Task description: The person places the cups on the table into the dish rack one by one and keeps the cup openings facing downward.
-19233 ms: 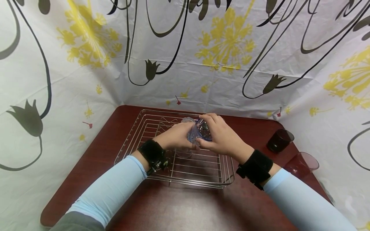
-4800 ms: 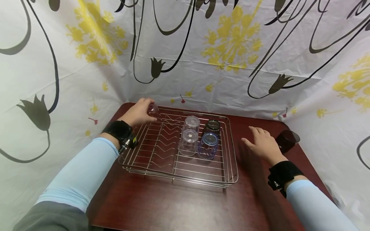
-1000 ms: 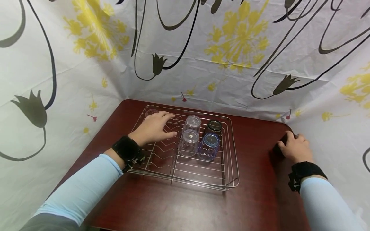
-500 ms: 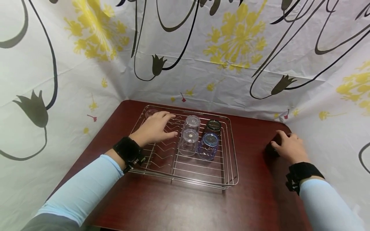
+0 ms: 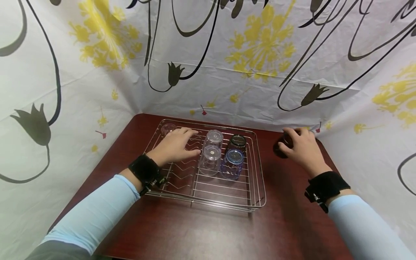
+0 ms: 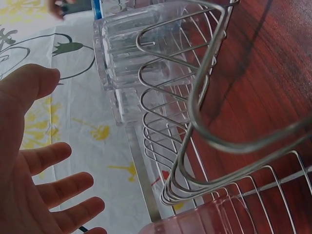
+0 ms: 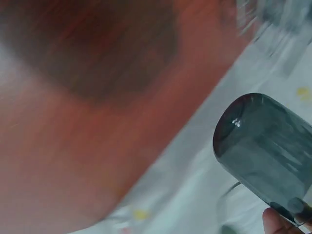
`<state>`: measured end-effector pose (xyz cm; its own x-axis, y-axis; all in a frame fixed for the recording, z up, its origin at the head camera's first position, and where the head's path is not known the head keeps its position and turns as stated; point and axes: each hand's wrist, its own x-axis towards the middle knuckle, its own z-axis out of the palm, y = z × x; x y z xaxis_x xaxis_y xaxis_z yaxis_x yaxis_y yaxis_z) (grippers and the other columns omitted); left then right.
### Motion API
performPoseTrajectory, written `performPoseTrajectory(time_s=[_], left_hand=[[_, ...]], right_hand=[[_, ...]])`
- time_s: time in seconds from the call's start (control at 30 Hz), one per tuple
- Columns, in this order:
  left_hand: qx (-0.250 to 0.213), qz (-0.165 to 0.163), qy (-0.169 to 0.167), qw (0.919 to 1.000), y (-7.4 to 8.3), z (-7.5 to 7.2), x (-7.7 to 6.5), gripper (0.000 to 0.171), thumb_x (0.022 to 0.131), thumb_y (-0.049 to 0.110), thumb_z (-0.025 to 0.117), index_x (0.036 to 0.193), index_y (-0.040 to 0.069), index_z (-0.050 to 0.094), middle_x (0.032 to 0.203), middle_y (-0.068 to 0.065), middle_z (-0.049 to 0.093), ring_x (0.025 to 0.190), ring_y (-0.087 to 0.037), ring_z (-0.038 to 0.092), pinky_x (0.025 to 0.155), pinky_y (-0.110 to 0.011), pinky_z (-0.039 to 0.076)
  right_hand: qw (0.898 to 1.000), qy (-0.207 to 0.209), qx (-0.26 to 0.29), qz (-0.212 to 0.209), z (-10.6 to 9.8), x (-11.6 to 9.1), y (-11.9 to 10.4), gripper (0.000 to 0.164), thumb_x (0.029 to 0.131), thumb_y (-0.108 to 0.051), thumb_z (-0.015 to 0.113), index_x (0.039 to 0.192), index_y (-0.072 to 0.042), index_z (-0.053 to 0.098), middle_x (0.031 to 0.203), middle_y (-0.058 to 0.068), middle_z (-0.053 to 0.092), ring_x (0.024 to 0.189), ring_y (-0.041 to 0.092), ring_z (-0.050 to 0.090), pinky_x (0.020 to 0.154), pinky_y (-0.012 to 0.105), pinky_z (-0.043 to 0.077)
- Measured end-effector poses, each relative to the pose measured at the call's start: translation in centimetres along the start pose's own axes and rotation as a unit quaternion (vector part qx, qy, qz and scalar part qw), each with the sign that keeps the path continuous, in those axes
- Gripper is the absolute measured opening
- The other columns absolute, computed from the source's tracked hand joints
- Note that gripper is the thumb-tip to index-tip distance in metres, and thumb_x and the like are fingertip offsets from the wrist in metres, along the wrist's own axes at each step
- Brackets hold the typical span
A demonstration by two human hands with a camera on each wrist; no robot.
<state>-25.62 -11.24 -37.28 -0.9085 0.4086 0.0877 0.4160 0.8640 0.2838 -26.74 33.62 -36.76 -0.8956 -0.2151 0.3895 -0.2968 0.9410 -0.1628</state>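
Observation:
My right hand (image 5: 303, 148) grips a dark tinted glass (image 7: 268, 146) in the air right of the wire dish rack (image 5: 224, 206). In the right wrist view, the glass's rounded base shows against the white cloth. My left hand (image 5: 173, 145) hovers over the rack's left half, fingers spread and holding nothing. A pinkish glass (image 5: 168, 128) sits beyond it in the rack's back left corner, partly hidden. Upside down in the rack are two clear glasses (image 5: 210, 159), a blue glass (image 5: 232, 165) and a greenish-black glass (image 5: 237, 141).
The rack stands on a dark red table (image 5: 195, 231). Zigzag wire dividers (image 6: 161, 97) rise in the rack's left half, below and beside my left hand. A patterned white cloth (image 5: 208, 97) hangs close along the table's back and sides.
My right hand has lifted the dark glass from the table's right side and carried it left toward the rack. Earlier, my left hand let go of the pinkish glass in the rack's back corner.

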Motion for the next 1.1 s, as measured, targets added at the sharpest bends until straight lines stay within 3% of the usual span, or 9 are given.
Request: performPoseTrajectory(time_s=[0.2, 0.6, 0.9, 1.1], left_hand=[[-0.010, 0.011, 0.001, 0.9999, 0.5, 0.0, -0.2, 0.077, 0.090, 0.058, 0.065, 0.153, 0.020, 0.041, 0.156, -0.010, 0.040, 0.143, -0.036, 0.038, 0.115, -0.061, 0.028], [-0.007, 0.026, 0.012, 0.9996, 1.4, 0.0, -0.3, 0.080, 0.089, 0.057, 0.066, 0.153, 0.017, 0.042, 0.155, -0.008, 0.043, 0.141, -0.034, 0.042, 0.115, -0.061, 0.029], [-0.038, 0.033, 0.005, 0.9987, 2.0, 0.1, -0.2, 0.084, 0.086, 0.060, 0.070, 0.153, 0.019, 0.041, 0.150, -0.005, 0.047, 0.138, -0.029, 0.046, 0.116, -0.059, 0.028], [-0.072, 0.052, -0.018, 0.9959, 2.2, 0.2, -0.2, 0.086, 0.085, 0.055, 0.072, 0.154, 0.018, 0.038, 0.150, -0.006, 0.047, 0.136, -0.027, 0.048, 0.115, -0.060, 0.028]], right_hand=[[0.997, 0.026, -0.005, -0.070, -0.7, 0.8, -5.6, 0.055, 0.092, -0.031, 0.070, 0.142, -0.016, 0.054, 0.133, 0.029, 0.045, 0.115, 0.052, 0.043, 0.085, 0.065, 0.043], [0.983, 0.041, 0.015, -0.177, -0.8, 1.6, -13.2, 0.056, 0.089, -0.036, 0.071, 0.140, -0.022, 0.056, 0.131, 0.024, 0.049, 0.115, 0.047, 0.047, 0.086, 0.060, 0.047], [0.973, 0.009, 0.014, -0.229, -0.1, 1.4, -17.9, 0.055, 0.092, -0.041, 0.069, 0.142, -0.023, 0.053, 0.133, 0.019, 0.049, 0.112, 0.039, 0.049, 0.083, 0.051, 0.049], [0.968, -0.005, 0.029, -0.249, 0.3, 1.3, -19.5, 0.056, 0.093, -0.043, 0.070, 0.143, -0.024, 0.052, 0.135, 0.017, 0.048, 0.115, 0.038, 0.049, 0.085, 0.050, 0.050]])
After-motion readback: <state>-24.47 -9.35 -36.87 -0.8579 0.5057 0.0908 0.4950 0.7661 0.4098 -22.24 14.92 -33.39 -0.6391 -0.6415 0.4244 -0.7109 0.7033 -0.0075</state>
